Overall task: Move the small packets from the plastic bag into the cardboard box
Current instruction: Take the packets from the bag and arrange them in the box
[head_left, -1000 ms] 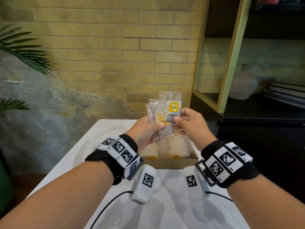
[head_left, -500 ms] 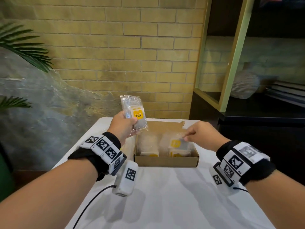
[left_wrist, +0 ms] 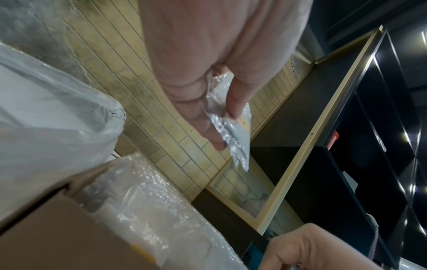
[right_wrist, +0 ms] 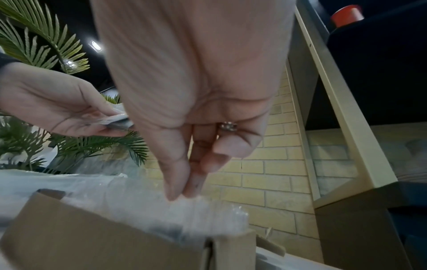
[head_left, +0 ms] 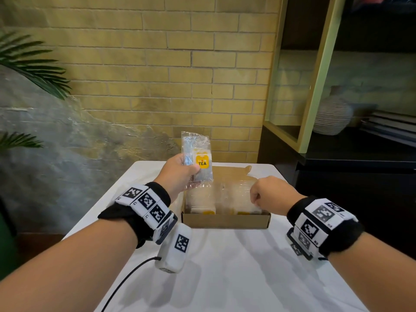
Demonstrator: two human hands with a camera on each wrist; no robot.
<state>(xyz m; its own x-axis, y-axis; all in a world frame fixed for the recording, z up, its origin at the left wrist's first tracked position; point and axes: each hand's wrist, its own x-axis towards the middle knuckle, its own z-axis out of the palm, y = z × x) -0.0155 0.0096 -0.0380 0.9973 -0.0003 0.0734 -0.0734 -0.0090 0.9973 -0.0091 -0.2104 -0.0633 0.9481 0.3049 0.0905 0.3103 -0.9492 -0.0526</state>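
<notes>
Lowered right hand [head_left: 269,194] fingertips touch boxed packets [right_wrist: 161,206]; left hand [head_left: 180,174] pinches one.

- The packet [head_left: 198,162] in the left hand [head_left: 180,174] is clear, crinkled, glossy plastic film with a yellow printed label.
- The cardboard box [head_left: 226,220] is plain brown, matt card with raw cut edges.
- The packets in the box [head_left: 234,197] are wrapped in shiny, wrinkled film.
- The plastic bag [left_wrist: 46,113] is thin, translucent and creased.
- The bench [head_left: 225,266] has a smooth white top with a soft sheen.
- The wall [head_left: 180,64] is rough, matt yellow brick.
</notes>
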